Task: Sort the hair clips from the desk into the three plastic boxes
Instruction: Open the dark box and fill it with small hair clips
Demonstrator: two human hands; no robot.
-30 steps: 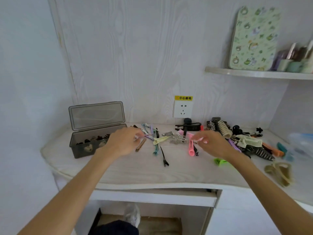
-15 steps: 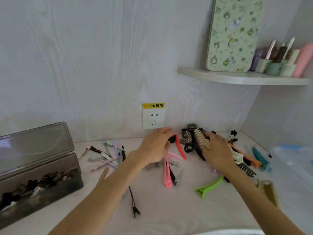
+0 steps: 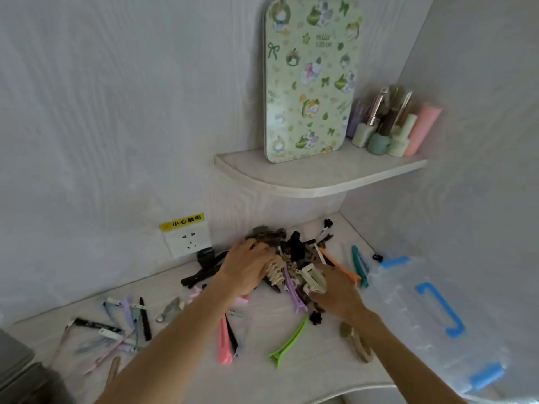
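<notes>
- Left hand (image 3: 248, 268) reaches into the pile of hair clips (image 3: 291, 258) at the back of the desk (image 3: 291, 380), fingers curled round a beige claw clip (image 3: 275, 274).
- Right hand (image 3: 335, 293) rests on the pile — its grasp is hidden, so I cannot tell.
- 1 clear box with blue latches (image 3: 437, 319) sits at the right, lid on.
- Loose clips — a green clip (image 3: 288, 342) among them — lie nearer.

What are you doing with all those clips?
A person is sorting hair clips on a desk. Both hands are in the big pile of clips near the wall: the left hand rests on it by a beige claw clip, and the right hand reaches in beside a cream clip. A clear box with blue latches lies at the right.
</notes>
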